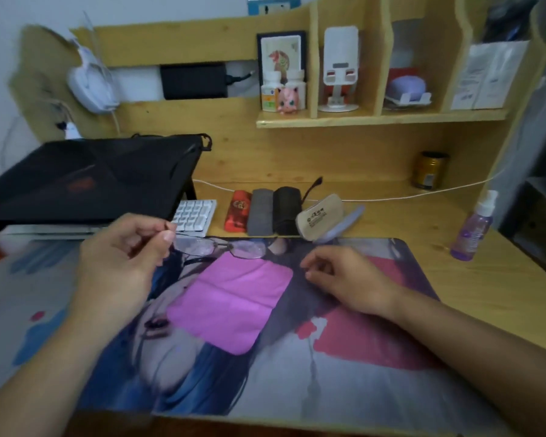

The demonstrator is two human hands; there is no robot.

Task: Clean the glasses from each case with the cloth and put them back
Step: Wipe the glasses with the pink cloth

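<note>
Glasses (224, 247) hang in the air just above the far edge of the pink cloth (234, 302), pinched at their left end between thumb and fingers of the left hand (123, 260). The lenses point away and to the right, and the frame touches nothing but that hand. The cloth lies flat and unfolded on the printed desk mat (360, 373), between the two forearms. The right hand (344, 279) rests on the mat just right of the cloth, fingers loosely curled and holding nothing, apart from both cloth and glasses. Beyond the mat, on the wooden desk (501, 279), four cases sit side by side: a red case (238, 209), a grey case (260, 211), a black case (286, 209), and a beige case (319, 216) lying open with its pale lining showing on the right. Left of them is a white keypad (196, 214), partly under a black laptop (85, 181) propped on a stand. A purple spray bottle (473, 228) stands well off to the right, and a dark can (429, 170) sits near the back wall under the shelf (382, 118).
</note>
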